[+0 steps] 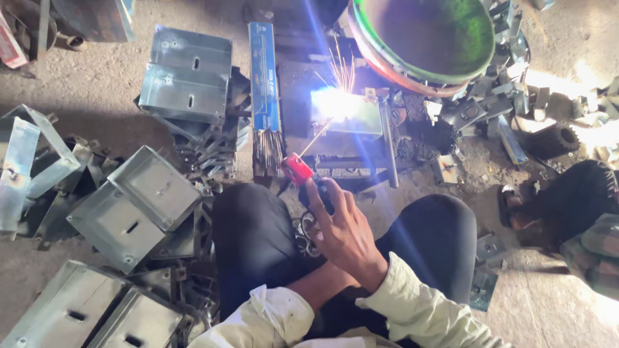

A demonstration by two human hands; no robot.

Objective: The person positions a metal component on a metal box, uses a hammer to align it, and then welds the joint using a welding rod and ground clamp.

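My right hand (345,235) grips a red welding electrode holder (298,169) between my knees. Its thin rod (316,138) slants up to the right and ends in a bright white arc with sparks on a small galvanised metal box (351,116). That box rests on a dark steel frame (361,164) on the ground. My left forearm (316,283), bare below a rolled cream sleeve, reaches across toward my right wrist. The left hand itself is hidden behind the right hand.
Several galvanised metal boxes (138,206) lie piled on the left. A blue packet of welding rods (264,77) lies left of the arc. At the top sits a round green-tinted dish (425,35). Another person's foot (516,209) and knee are at the right.
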